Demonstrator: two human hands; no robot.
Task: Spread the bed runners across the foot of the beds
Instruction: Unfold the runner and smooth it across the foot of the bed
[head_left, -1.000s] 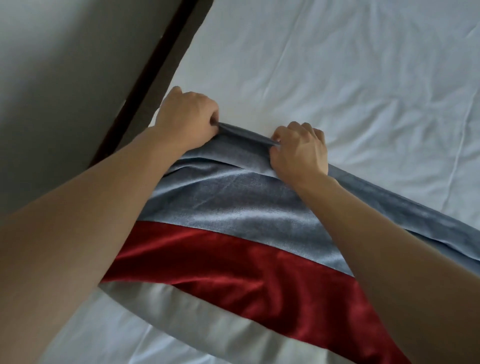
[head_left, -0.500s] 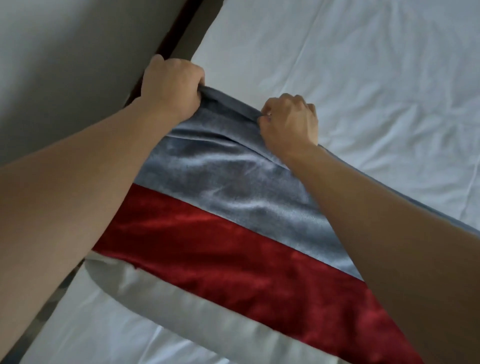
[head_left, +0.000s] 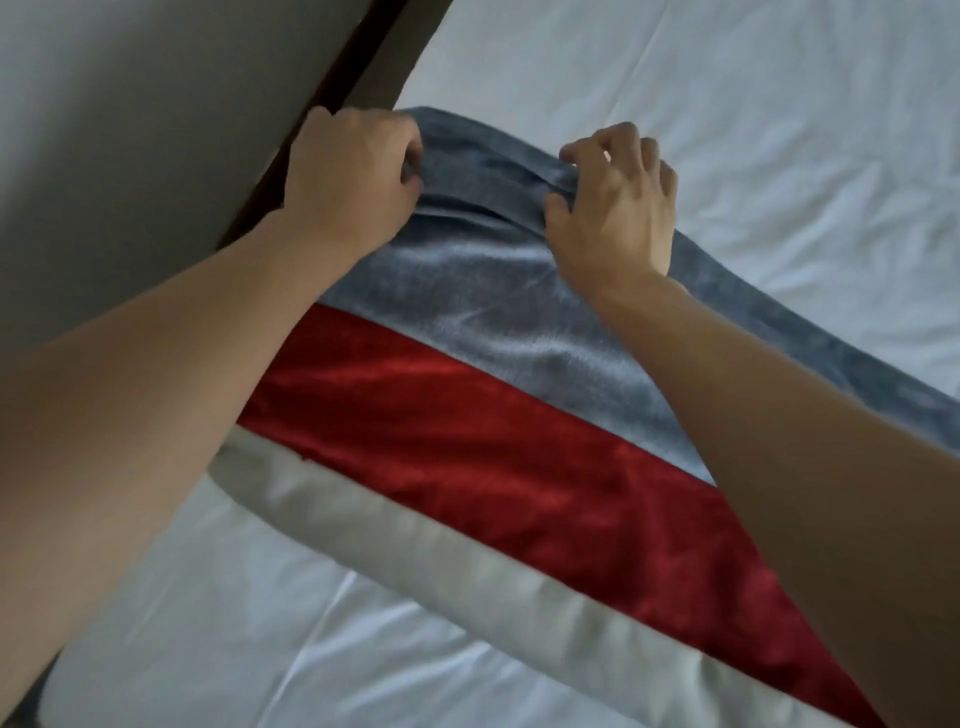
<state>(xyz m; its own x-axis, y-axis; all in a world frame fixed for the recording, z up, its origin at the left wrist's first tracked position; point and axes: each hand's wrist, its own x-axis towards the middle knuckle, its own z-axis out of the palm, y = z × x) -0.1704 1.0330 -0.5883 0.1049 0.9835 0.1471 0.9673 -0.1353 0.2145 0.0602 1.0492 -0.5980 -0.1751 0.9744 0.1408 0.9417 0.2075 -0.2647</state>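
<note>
Fingers of left hand (head_left: 348, 182) still bunch the bed runner (head_left: 467, 332) edge at the bed's (head_left: 727, 130) side; right hand (head_left: 618, 202) has loosened, fingers half-spread on the fold. Runner now reaches the edge.
</note>
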